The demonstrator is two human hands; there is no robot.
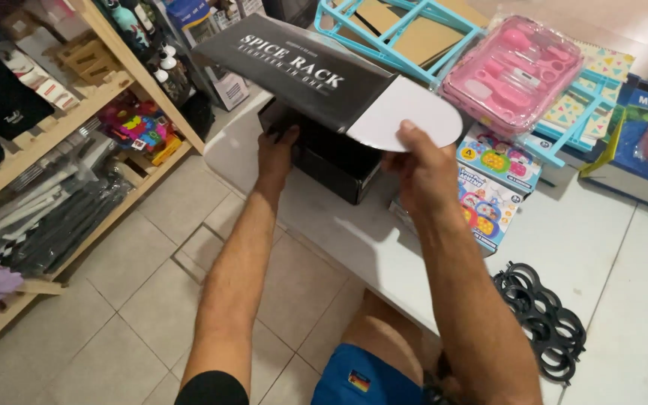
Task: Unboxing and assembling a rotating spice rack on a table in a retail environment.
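Observation:
A long black cardboard box [324, 154] stands on the white table [354, 232] with its lid flap [294, 71] raised. My left hand [275, 154] grips the box's near left side, fingers over its edge. My right hand [421, 169] pinches the white rounded tab [406, 112] at the end of the lid flap, holding the lid up. The box's inside is dark and I cannot see what it holds.
Wooden shelves [54, 127] with packaged goods stand at the left. Behind the box lie a turquoise frame [406, 30], a pink kit case [511, 71] and colourful toy boxes [489, 191]. A black ring-shaped plastic piece [541, 315] lies on the table at right. Tiled floor below.

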